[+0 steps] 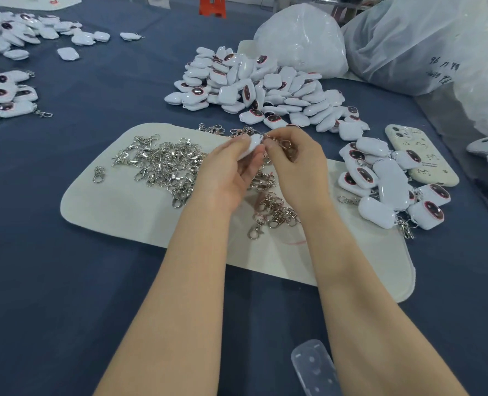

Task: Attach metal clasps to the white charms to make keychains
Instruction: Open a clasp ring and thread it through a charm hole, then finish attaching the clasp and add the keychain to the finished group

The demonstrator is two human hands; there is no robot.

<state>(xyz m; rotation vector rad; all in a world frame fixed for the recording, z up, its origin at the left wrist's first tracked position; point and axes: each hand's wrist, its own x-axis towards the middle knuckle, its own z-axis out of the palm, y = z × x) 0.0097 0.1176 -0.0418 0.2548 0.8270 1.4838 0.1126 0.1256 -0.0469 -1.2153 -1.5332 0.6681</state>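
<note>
Above the cream mat (117,212), the left hand (231,170) pinched a white charm (251,145) while the right hand (297,164) gripped a metal clasp (285,145) against it.

The blue worktop (65,252) carries a white mat (117,201) at its centre. Loose charms (265,90) are heaped at 12 o'clock and bags (303,38) at 1. Keychains (385,190) and a phone (420,155) lie at 3, and a clear plastic piece (311,367) at 6.

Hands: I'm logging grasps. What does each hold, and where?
The left hand pinches a white charm across its body; right hand pinches a metal clasp, the exact spot hidden.
</note>
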